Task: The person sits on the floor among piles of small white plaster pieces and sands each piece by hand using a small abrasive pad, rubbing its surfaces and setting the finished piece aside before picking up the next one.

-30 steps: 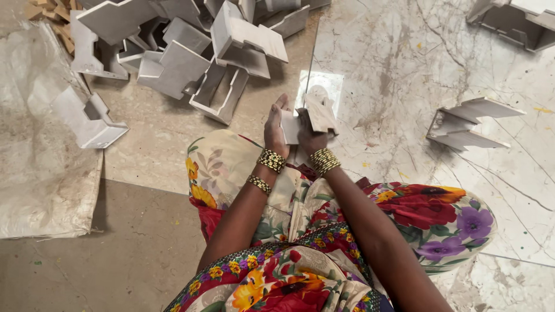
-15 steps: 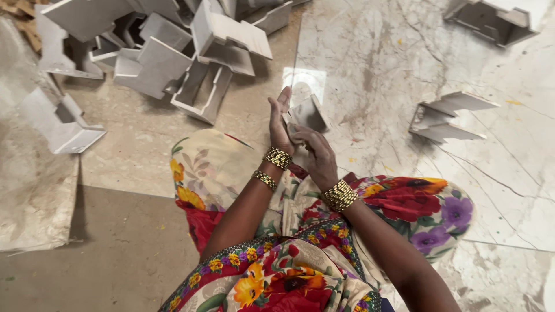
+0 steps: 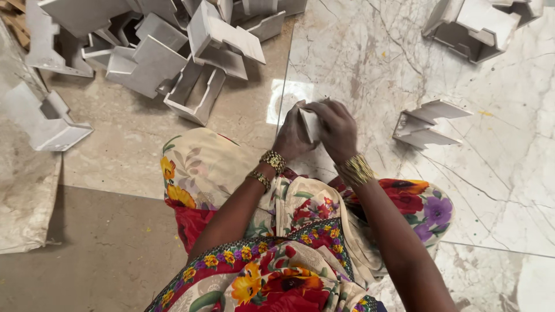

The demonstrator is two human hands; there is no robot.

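Marble floor in pale tones is seen under the seated person, with a flowered cloth spread over the lap. A small grey piece is held between both hands, just above the knees. The left hand is closed around its near side, and the right hand is curled over its top, fingers bent down. The piece looks stiff and light, probably with sharp edges, so it is best taken by its flat faces. Both wrists are bent inward, elbows kept near the body. A folded grey part lies well right of the grip; a heap of grey parts lies far left.
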